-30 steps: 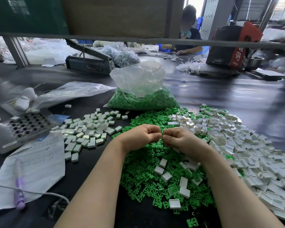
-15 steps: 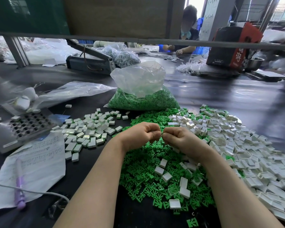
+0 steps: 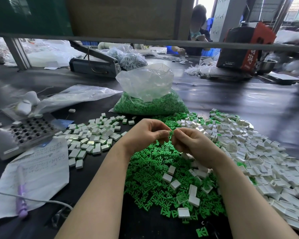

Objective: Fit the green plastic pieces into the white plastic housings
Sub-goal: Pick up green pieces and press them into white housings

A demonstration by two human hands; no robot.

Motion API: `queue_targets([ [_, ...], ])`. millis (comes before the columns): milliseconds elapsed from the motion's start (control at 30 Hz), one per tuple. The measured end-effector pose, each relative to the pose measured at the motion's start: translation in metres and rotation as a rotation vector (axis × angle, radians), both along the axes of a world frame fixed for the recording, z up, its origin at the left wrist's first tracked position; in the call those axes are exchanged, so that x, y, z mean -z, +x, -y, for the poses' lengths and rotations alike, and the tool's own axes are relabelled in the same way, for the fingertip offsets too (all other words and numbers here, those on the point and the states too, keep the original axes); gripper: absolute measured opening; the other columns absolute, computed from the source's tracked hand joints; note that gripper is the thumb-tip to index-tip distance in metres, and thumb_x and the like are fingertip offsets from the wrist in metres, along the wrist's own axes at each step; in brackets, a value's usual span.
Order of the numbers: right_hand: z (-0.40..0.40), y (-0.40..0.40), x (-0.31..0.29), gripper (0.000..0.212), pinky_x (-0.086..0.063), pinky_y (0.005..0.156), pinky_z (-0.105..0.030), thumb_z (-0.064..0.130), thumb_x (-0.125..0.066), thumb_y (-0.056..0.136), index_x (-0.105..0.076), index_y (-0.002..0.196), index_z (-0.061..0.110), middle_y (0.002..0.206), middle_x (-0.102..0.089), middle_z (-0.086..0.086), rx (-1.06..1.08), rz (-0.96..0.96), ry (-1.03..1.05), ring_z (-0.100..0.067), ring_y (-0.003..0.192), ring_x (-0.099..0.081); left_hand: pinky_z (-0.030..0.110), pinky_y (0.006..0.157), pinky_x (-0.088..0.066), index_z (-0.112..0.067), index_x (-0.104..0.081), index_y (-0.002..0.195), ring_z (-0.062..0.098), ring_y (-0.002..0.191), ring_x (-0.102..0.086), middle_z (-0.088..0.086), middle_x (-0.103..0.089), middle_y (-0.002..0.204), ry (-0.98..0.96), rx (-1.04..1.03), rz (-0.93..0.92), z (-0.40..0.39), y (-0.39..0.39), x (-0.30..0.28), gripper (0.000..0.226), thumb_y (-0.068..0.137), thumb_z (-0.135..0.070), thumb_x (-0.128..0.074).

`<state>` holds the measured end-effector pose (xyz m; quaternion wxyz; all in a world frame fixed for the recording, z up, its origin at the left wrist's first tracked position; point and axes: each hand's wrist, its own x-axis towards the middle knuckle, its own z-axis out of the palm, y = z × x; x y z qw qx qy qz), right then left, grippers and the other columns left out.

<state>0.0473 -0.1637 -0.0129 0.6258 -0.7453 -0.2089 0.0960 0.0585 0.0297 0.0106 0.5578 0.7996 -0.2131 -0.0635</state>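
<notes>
Above green heap (image 3: pixel 155 169): left hand (image 3: pixel 145 133), right hand (image 3: pixel 195 145) both curled, pinching small forked green piece (image 3: pixel 171 133).

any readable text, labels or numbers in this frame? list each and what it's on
Red and black carton: large white characters on its red side, cut off, not legible.
Same carton, small white print on the black face: too small to read.
Paper sheet: handwriting, too blurred to read.
Bag of green pieces: small label, unreadable.

handwritten paper (image 3: pixel 41 163), red box print (image 3: pixel 252 56), both illegible
</notes>
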Motion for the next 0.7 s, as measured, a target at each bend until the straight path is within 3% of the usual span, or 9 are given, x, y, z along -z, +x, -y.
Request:
queue_targets([
  [233,0.001,0.000,-0.001,0.031,-0.037,0.050,-0.015,0.039,-0.054,0.089,-0.061,0.075,0.013,0.057,-0.053,0.003,0.006,-0.053,0.127,-0.007,0.051,-0.043,0.014,0.076,-0.049,-0.018,-0.074,0.096,0.002,0.086,-0.066,-0.009,-0.072,0.086,-0.110,-0.072,0.015,0.006,0.000,0.002,0.011,0.087,-0.014,-0.071],
  [467,0.003,0.000,-0.002,0.026,-0.038,0.054,-0.019,0.034,-0.054,0.090,-0.061,0.075,0.013,0.061,-0.053,-0.001,0.011,-0.097,0.196,-0.011,0.056,-0.044,0.013,0.072,-0.050,-0.013,-0.074,0.100,0.001,0.079,-0.066,-0.003,-0.075,0.086,-0.170,-0.083,-0.013,0.009,-0.003,0.000,0.014,0.087,-0.013,-0.070],
  [700,0.002,0.001,-0.004,0.028,-0.036,0.056,-0.021,0.037,-0.058,0.089,-0.065,0.072,0.016,0.062,-0.054,0.000,0.004,-0.134,0.259,-0.011,0.057,-0.045,0.021,0.077,-0.054,-0.008,-0.073,0.106,0.013,0.082,-0.062,0.011,-0.074,0.093,-0.193,-0.097,0.002,0.012,-0.004,-0.001,0.020,0.087,-0.011,-0.070],
])
